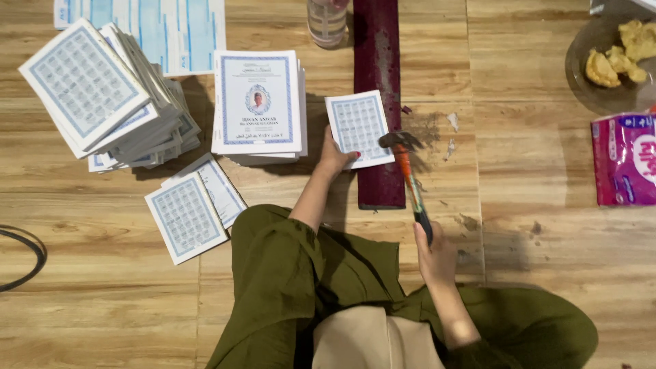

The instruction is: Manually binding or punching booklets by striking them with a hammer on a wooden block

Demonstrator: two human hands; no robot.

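1. Head view, my hands: my left hand (pixel 335 157) presses a small booklet (pixel 359 128) flat, fingers spread on its lower left corner, with its right edge lying over the dark red metal bar (pixel 378 102) on the wooden floor (pixel 533 205). My right hand (pixel 434 256) is closed tight around the black grip of a hammer (pixel 406 167), whose orange neck and steel head hang just over the booklet's lower right corner.

2. Head view, how far along: a tall fanned stack of booklets (pixel 109 96) sits well to the left, a neater pile with a framed portrait cover (pixel 258 102) stands just beside my left hand, and two loose booklets (pixel 195 208) lie near my knee. I judge the work well under way, but I can't tell from here which pile is finished and which is waiting, so what is left is unclear.

3. Head view, the booklet itself: thin, white, with a blue bordered pattern on its cover, lying flat and slightly turned; its spine edge is too small to show any fastening.

4. Head view, around it: paper scraps (pixel 451 133) lie right of the bar, with a plate of fried snacks (pixel 618 58) and a pink packet (pixel 625 160) at the far right.
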